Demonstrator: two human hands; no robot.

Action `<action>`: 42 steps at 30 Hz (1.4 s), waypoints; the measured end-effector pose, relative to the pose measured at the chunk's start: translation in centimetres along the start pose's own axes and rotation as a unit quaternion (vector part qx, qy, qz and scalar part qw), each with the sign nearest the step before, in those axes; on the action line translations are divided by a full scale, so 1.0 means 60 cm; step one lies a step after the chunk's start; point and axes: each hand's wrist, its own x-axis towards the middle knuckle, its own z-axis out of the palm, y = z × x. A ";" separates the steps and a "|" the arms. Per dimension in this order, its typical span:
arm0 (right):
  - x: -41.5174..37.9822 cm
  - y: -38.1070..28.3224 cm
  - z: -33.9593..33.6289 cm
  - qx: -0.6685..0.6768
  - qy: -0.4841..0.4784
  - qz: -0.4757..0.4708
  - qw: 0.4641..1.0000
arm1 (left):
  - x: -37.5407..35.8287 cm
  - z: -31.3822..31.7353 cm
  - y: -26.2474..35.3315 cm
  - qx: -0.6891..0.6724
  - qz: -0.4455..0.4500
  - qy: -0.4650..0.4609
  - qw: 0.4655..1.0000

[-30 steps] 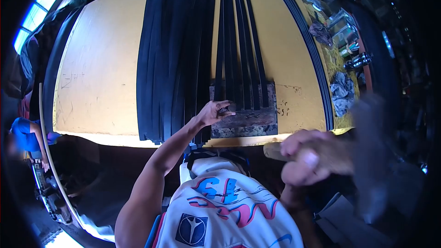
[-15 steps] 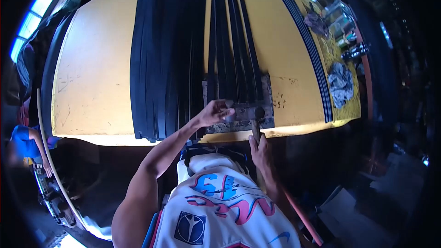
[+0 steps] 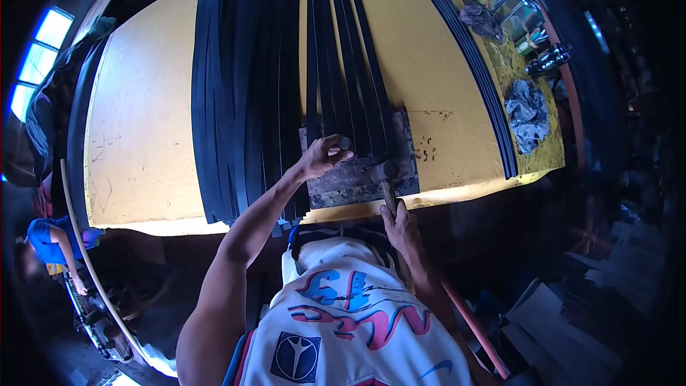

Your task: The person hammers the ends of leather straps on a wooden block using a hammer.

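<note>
My right hand (image 3: 404, 229) is wrapped round the handle of a hammer (image 3: 388, 193), whose head is over the lower right part of a dark, worn plate (image 3: 357, 177). My left hand (image 3: 323, 158) is closed, with thumb and fingers pinched round a short dark tool with a round end (image 3: 344, 144); its exact kind is hard to make out. Just beyond my left hand, the near ends of several long black straps (image 3: 350, 78) lie on the plate, slightly fanned apart.
A wide mass of black straps (image 3: 246, 86) covers the yellow table (image 3: 143, 114) to the left. Narrow strips (image 3: 471, 50) run along its right side, near a crumpled grey cloth (image 3: 527, 118) and a clear box (image 3: 516, 3). A person in blue (image 3: 53, 239) is at far left.
The view has shifted and turned slightly. My left hand has lifted back a little from the strap ends, the dark tool now showing its round end. The hammer stays in my right hand, tilted more leftward.
</note>
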 end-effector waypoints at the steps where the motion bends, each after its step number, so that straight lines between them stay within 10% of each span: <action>1: 0.000 0.000 0.000 0.000 0.000 0.000 1.000 | 0.000 0.001 0.000 0.009 0.006 0.004 1.000; 42: 0.009 0.003 0.014 -0.076 0.046 -0.056 0.994 | -0.011 0.013 0.012 0.037 0.020 0.058 0.997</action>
